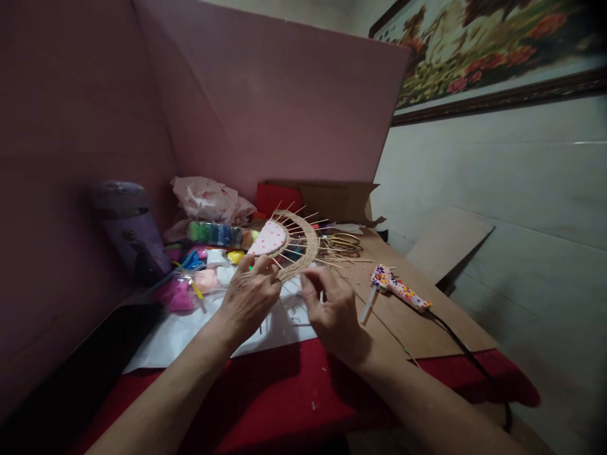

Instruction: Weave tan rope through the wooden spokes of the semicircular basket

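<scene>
A fan-shaped craft piece (pixel 310 243) is raised above the table, tilted. It has thin wooden sticks radiating from a pink dotted half-round center (pixel 269 238), with a band of twine arcing across them. My left hand (pixel 249 297) grips its lower edge, fingers closed around the base. At the twine band's lower right end is my right hand (pixel 334 309), thumb and fingers curled together in a pinch. Whatever those fingertips hold is too small or hidden to make out. Beneath both hands lies a white sheet (pixel 164 344).
A flower-patterned glue gun (pixel 401 289) rests on brown cardboard (pixel 441 328) at right, its black cord trailing off the edge. Packs of colored clay (pixel 215 234), pink dotted cloth (pixel 208 199) and a purple tumbler (pixel 126 221) stand left. Behind are looped strands (pixel 344 243). Red cloth (pixel 265 385) covers the front.
</scene>
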The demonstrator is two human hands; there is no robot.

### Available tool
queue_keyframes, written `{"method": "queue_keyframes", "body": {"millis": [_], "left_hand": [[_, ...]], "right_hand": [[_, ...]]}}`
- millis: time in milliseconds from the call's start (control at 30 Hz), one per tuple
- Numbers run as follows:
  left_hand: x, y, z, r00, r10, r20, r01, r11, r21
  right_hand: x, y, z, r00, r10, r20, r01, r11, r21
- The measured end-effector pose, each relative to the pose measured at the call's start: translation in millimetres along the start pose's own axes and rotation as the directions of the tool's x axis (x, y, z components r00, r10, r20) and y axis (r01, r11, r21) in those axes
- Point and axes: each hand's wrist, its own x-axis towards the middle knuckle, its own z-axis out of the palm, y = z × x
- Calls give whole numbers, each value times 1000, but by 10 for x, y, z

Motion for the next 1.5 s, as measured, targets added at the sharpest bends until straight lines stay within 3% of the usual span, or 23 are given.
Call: {"method": "queue_keyframes", "body": {"millis": [67,133,267,367,467,700,933,1233,1500], "left_hand": [[-13,-17,1,1000,5,1,-5,1000,16],[-22,-37,9,1000,-2,2,2,999,32],[-25,-66,33,999,-19,42,18,999,29],[-32,-71,43,996,-22,84,22,1000,2],[-51,-72,49,991,-43,128,49,998,-41],[-71,-100,110,973,-202,113,217,965,-147],[-35,-8,222,980,-189,66,196,971,-138],[-22,18,201,987,-162,2,161,982,-97],[-19,-3,212,983,-183,30,185,980,-78]], "right_hand": [[65,59,-73,992,86,-90,-92,994,-65],[122,124,-119,982,154,-106,-172,967,-187],[170,241,-103,946,305,112,-244,895,-373],[149,318,-24,896,368,248,-274,898,-343],[115,373,56,862,408,302,-327,901,-286],[70,345,118,886,367,284,-289,915,-283],[47,299,123,891,351,287,-248,907,-340],[46,281,107,897,329,294,-224,914,-338],[43,254,93,895,335,294,-232,914,-333]]}}
